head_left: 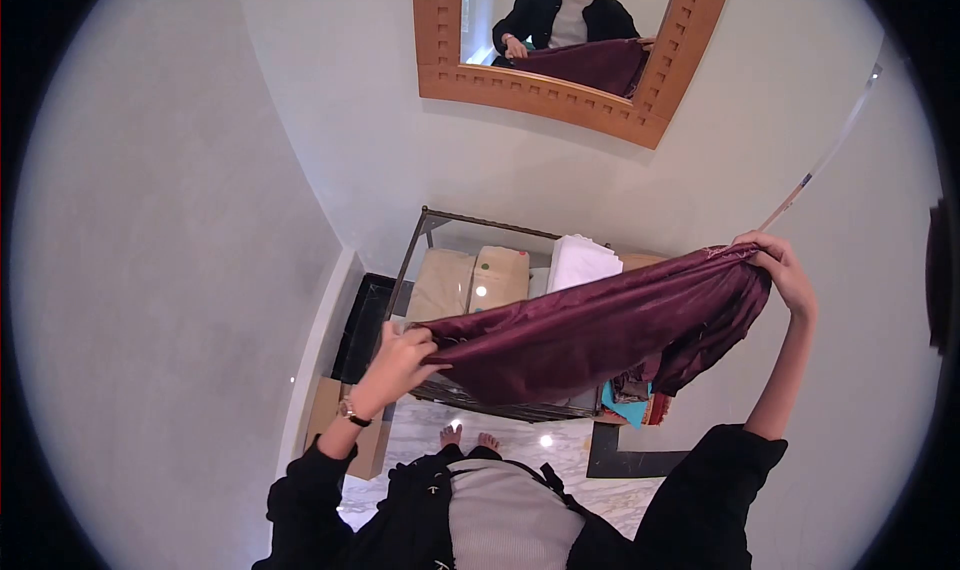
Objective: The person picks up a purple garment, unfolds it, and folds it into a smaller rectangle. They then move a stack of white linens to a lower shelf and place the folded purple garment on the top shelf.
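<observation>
A shiny dark maroon cloth [580, 335] is stretched between my two hands, above a glass-topped table [480, 220] with a dark metal frame. My left hand [400, 360], with a watch on its wrist, is closed on the cloth's left end. Higher up and to the right, my right hand [785, 270] grips the other end, where the fabric bunches and hangs in folds. The cloth sags a little along its lower edge and hides much of the table.
On the table are a folded white cloth [583, 262] and two tan packages [500, 275], [440, 282]. Turquoise fabric [626, 410] shows below the maroon cloth. A wood-framed mirror [540, 92] hangs on the wall ahead. A cardboard box [372, 445] stands at the lower left on the marble floor.
</observation>
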A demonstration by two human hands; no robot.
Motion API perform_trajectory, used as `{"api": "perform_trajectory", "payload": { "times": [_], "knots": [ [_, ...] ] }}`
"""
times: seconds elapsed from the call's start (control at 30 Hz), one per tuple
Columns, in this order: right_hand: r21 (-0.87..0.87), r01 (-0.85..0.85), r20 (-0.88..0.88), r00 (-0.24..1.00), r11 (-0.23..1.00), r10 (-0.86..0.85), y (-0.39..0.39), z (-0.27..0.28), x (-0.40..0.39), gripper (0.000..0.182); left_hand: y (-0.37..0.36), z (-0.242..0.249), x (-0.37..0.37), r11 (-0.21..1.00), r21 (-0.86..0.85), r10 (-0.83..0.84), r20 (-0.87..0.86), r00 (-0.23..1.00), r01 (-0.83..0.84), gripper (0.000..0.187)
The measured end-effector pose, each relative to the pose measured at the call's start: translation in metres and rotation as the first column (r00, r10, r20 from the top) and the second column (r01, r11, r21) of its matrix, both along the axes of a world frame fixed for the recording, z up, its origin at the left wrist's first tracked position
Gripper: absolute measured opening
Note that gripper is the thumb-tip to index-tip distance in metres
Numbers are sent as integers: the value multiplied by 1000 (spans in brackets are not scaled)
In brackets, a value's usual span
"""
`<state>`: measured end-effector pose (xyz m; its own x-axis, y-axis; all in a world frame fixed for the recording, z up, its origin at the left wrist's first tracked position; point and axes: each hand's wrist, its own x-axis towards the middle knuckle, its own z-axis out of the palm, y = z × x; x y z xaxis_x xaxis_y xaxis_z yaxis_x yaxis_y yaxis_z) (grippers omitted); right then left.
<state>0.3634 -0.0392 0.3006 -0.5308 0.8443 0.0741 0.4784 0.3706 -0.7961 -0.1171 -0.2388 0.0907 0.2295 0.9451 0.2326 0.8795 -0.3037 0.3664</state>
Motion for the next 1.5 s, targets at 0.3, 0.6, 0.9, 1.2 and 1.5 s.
{"api": "perform_trajectory", "payload": {
  "times": [0.3, 0.6, 0.9, 1.2, 1.5],
  "knots": [
    [-45, 12, 13, 1000, 999, -11, 61, -41, -3, 24, -51, 143, -12, 893, 448, 80, -95, 992, -29, 35],
    [-318, -252, 67, 956, 914, 286, 73, -47, -58, 32, -72, 175, -98, 980, -197, 47, 377, 925, 31, 26],
    [-400, -362, 140, 884, 842, 446, 97, -104, -125, 42, -14, 70, -206, 876, -426, 416, 433, 800, -225, 27],
    [-194, -282, 372, 865, 939, 337, 147, -323, -159, 33, 41, -137, -226, 763, -303, 521, -234, 821, -571, 36],
    [-123, -326, 165, 925, 937, 343, 148, -338, -153, 28, 28, -115, -226, 804, -291, 513, -105, 852, -519, 28]
  ]
}}
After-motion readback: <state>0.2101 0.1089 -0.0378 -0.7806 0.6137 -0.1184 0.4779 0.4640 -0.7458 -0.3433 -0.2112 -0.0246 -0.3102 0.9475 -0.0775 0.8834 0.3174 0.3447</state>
